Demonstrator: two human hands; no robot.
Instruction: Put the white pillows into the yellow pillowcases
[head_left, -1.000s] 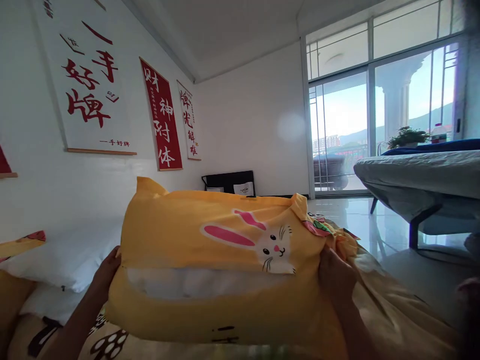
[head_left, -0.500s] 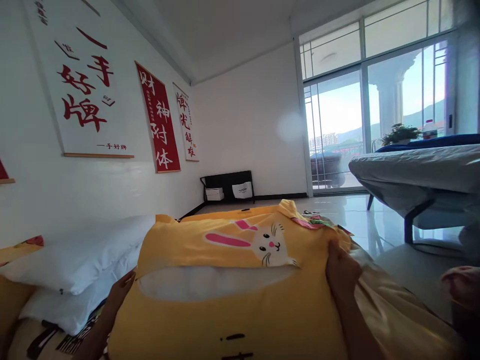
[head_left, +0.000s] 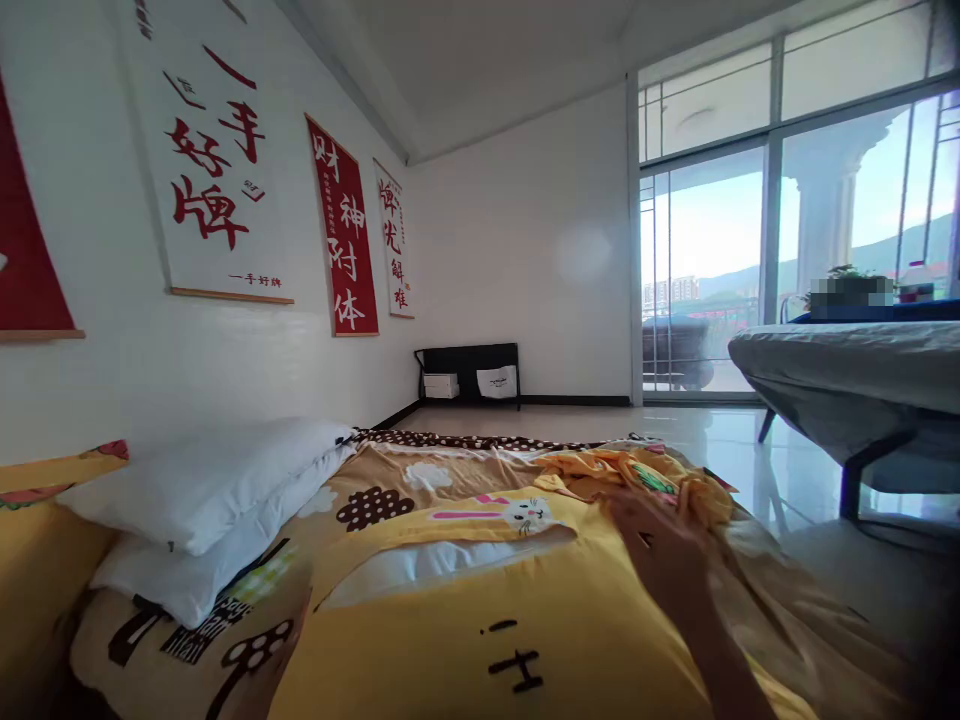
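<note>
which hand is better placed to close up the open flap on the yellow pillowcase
Likely the right hand: it lies on the yellow pillowcase, just right of the open flap. The left hand is out of view.

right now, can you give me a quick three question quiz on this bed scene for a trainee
1. True or false: the right hand rests on the yellow pillow.
2. Which animal is printed on its case? A) rabbit B) duck C) fish
3. What lies stacked by the wall, left of the yellow pillow?

Key:
1. True; the hand is blurred, and the left hand is out of view.
2. A, the rabbit face.
3. Two white pillows.
</note>
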